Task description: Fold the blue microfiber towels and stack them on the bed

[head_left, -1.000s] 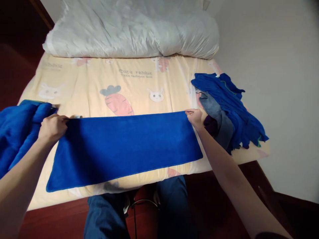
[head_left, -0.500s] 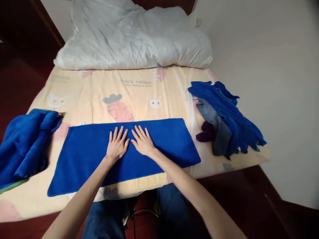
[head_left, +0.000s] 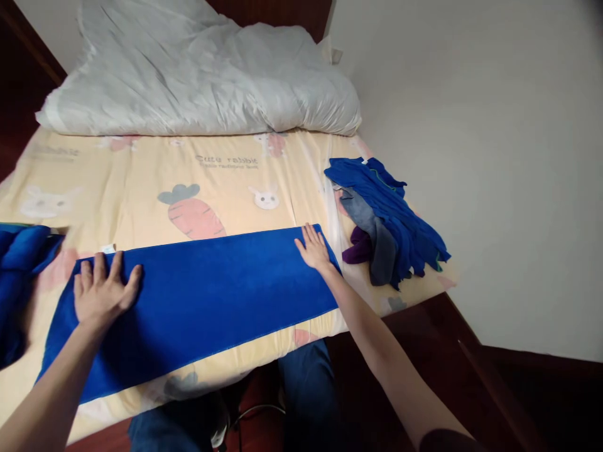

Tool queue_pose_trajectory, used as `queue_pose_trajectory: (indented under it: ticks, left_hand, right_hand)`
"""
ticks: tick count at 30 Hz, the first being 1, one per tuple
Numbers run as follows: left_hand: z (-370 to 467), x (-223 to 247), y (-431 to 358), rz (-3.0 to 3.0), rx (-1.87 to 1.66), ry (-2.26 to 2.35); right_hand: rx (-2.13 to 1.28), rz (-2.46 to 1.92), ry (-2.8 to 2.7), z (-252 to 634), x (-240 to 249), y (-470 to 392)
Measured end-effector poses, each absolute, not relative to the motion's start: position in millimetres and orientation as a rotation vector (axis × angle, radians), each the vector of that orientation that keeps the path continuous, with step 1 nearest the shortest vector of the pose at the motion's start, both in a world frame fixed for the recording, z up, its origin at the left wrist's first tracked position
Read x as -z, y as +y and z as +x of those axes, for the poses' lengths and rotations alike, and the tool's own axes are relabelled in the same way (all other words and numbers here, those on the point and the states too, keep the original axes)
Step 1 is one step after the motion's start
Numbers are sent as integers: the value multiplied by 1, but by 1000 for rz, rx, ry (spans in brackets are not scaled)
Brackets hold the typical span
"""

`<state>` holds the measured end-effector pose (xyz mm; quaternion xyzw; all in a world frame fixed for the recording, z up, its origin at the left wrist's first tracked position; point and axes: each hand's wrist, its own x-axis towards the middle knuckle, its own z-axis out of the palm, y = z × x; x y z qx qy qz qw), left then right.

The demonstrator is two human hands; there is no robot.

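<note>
One soft-looking bright blue rectangular cloth point(head_left: 202, 289) is lying flat near the front edge of a yellow bed sheet point(head_left: 127, 207) with carrots and rabbits printed on it. Clock positions are from the middle of that cloth, 12 pointing away from the person.

The left hand point(head_left: 104, 289) is at 9, palm down with fingers and thumb spread wide on the fabric. Just past its fingertips, at 10, a small white label point(head_left: 108, 248) pokes out from the far edge. The right hand point(head_left: 313, 250) is at 2, also flat, fingers a bit apart, by the far right corner.

As for clutter: at 2, beyond the right hand, there's a loose heap of crumpled blue fabric point(head_left: 391, 207), with a grey-blue strip point(head_left: 370, 216) and a dark purple piece point(head_left: 358, 246) on its near side. The purple bit sits near the cloth's right edge, a strip of sheet between. Over at 9 is a rumpled blue bundle point(head_left: 19, 276), cut off by the frame. A big puffy white quilt point(head_left: 207, 81) fills 12 at the back, and a plain pale wall point(head_left: 461, 144) closes off 2 to 3.

Blocking the view: the left forearm covers part of the cloth's left end, and the right forearm crosses its right edge.
</note>
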<state>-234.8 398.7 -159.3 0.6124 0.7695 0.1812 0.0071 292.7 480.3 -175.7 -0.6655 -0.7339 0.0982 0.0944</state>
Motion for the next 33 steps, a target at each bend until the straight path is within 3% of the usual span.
queue_pose_trajectory:
  ticks: [7,13,19,25,33]
  left_hand:
    - [-238,148,411,1843,-589,2415]
    - [-121,131,369,2181,-593,2144]
    - [-22,162,318,2146,-601,2025]
    - [-53,156,306,2177,-577,1990]
    - [-147,143,254,1930,-548,2369]
  right_hand:
    - [-297,-2121,-2066,319,160,493]
    - [-211,-1807,-2301,191,134,435]
    - [-442,-1606,-2332,90,154,346]
    - [-378,-1567,-2360,117,153,344]
    - [-330,-1837,-2282,227,154,342]
